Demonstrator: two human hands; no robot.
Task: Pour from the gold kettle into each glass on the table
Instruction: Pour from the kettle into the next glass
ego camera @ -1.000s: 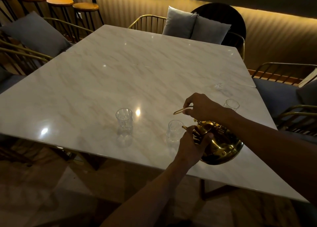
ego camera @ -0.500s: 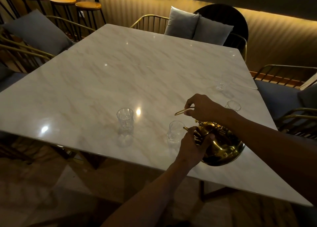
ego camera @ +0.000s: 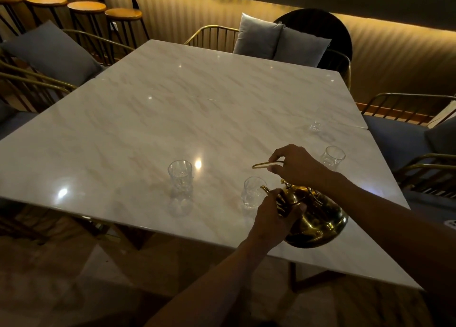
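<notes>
I see gold kettle point(ego camera: 318, 215) lower right of centre, tilted, spout toward glass point(ego camera: 251, 192) just left of it. Right hand point(ego camera: 296, 165) above kettle, fingers pinching thin gold handle point(ego camera: 267, 164). Left hand point(ego camera: 274, 219) curled round kettle's spout-side body. Second glass point(ego camera: 180, 173) stands apart at centre-left; third glass point(ego camera: 333, 156) right of right hand; fourth glass point(ego camera: 315, 125) farther up, faint. All on marble table point(ego camera: 172, 109). Can't tell if liquid flows.
</notes>
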